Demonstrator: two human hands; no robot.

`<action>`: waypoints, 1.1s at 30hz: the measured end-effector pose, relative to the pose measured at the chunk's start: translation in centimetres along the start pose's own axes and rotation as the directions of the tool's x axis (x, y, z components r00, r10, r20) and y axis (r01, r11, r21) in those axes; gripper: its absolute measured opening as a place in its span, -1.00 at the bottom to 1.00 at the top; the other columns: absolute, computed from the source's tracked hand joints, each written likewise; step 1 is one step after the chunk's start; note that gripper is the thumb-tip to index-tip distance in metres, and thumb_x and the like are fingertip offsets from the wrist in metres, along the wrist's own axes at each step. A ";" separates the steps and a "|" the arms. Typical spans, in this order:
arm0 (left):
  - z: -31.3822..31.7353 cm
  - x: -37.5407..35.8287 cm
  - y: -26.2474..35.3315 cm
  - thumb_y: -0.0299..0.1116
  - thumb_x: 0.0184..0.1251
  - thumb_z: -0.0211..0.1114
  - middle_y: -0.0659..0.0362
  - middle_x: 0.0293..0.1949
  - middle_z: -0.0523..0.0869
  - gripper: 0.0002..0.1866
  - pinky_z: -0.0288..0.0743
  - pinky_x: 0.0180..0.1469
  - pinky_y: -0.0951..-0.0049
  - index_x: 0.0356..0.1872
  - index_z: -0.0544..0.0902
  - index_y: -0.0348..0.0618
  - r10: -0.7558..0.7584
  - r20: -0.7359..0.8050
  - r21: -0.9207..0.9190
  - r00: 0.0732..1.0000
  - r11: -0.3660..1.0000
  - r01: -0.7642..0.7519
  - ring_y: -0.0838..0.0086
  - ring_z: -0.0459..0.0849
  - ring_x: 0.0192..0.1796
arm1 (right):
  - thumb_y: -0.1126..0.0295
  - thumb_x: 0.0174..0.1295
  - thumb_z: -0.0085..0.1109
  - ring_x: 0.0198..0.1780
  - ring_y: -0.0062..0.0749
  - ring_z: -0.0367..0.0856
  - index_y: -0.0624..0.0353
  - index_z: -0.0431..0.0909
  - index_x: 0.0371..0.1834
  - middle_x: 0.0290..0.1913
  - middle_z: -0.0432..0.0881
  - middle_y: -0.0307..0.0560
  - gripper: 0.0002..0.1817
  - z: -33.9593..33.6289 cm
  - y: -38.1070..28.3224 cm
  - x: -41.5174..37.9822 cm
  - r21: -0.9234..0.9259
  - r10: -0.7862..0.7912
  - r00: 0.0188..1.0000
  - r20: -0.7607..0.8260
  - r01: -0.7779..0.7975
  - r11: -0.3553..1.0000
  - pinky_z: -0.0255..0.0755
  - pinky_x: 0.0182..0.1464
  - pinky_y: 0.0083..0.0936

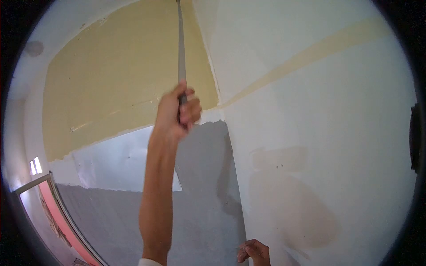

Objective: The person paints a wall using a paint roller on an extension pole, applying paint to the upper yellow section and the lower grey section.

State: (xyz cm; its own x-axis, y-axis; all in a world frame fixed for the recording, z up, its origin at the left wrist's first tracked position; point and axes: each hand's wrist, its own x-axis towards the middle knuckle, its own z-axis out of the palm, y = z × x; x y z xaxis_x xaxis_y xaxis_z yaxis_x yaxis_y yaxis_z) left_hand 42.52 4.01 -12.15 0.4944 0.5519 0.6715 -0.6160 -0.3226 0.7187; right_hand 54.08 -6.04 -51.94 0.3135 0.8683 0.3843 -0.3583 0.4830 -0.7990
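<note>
- Left hand [177, 113] raised high on a straight arm, fingers wrapped tight round a grey pole [181, 48]; the pole runs up from the fist and leaves the frame at the top edge
- Right hand [254, 252] low at the bottom edge, fingers curled; whether it grips the pole's lower end I cannot tell
- Behind the pole, a yellow patch [111, 84] of wall above a grey patch [199, 213]; a white wall [333, 111] to the right, meeting them at a corner
- A red-edged frame [57, 213] at lower left
</note>
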 end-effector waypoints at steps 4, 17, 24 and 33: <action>1.2 -9.4 -4.9 -0.02 0.46 -0.06 0.33 -0.87 0.15 -0.62 -0.12 -0.86 0.55 -0.48 0.31 -0.05 -0.021 -0.025 -0.043 0.999 0.999 0.020 0.62 0.04 -0.89 | 0.21 0.36 -0.02 -0.53 -0.51 0.49 0.27 0.50 -0.22 -0.52 0.54 -0.17 -0.70 -0.3 -0.3 0.1 -0.040 -0.020 1.000 0.016 0.021 0.999 0.42 -0.46 -0.55; -0.2 6.5 4.2 -0.18 0.48 -0.12 0.45 -0.81 0.11 -0.67 -0.08 -0.85 0.62 -0.54 0.32 0.01 0.052 -0.027 0.118 0.998 0.992 -0.048 0.72 0.06 -0.84 | 0.29 0.35 -0.08 -0.51 -0.52 0.49 0.28 0.52 -0.26 -0.50 0.55 -0.15 -0.73 -1.4 -2.0 -1.0 -0.075 -0.080 0.995 -0.064 0.075 0.994 0.41 -0.45 -0.56; -2.0 5.2 -0.1 -0.09 0.47 -0.10 0.38 -0.81 0.12 -0.65 -0.12 -0.78 0.56 -0.50 0.30 -0.03 0.012 0.018 0.046 1.000 0.999 -0.013 0.64 0.03 -0.82 | 0.29 0.35 -0.06 -0.50 -0.52 0.49 0.26 0.52 -0.29 -0.49 0.56 -0.16 -0.75 -1.6 -2.2 -1.5 -0.080 -0.071 0.994 -0.086 0.064 0.995 0.40 -0.42 -0.57; 0.2 -1.7 -3.6 -0.07 0.45 -0.04 0.40 -0.84 0.15 -0.65 -0.07 -0.89 0.58 -0.52 0.32 -0.01 0.046 -0.055 0.073 0.997 0.996 -0.042 0.68 0.05 -0.87 | 0.27 0.36 -0.04 -0.49 -0.53 0.49 0.25 0.52 -0.28 -0.49 0.55 -0.18 -0.74 -1.5 -1.0 -0.7 -0.062 -0.035 0.999 -0.041 0.032 0.998 0.40 -0.42 -0.57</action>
State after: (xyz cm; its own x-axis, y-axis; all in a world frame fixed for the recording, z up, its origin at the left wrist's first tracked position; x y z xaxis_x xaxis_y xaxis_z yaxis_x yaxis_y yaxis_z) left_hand 44.02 4.09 -15.79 0.4306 0.5780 0.6932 -0.5896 -0.4013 0.7009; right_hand 55.52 -7.34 -52.10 0.3620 0.8455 0.3925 -0.2930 0.5029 -0.8132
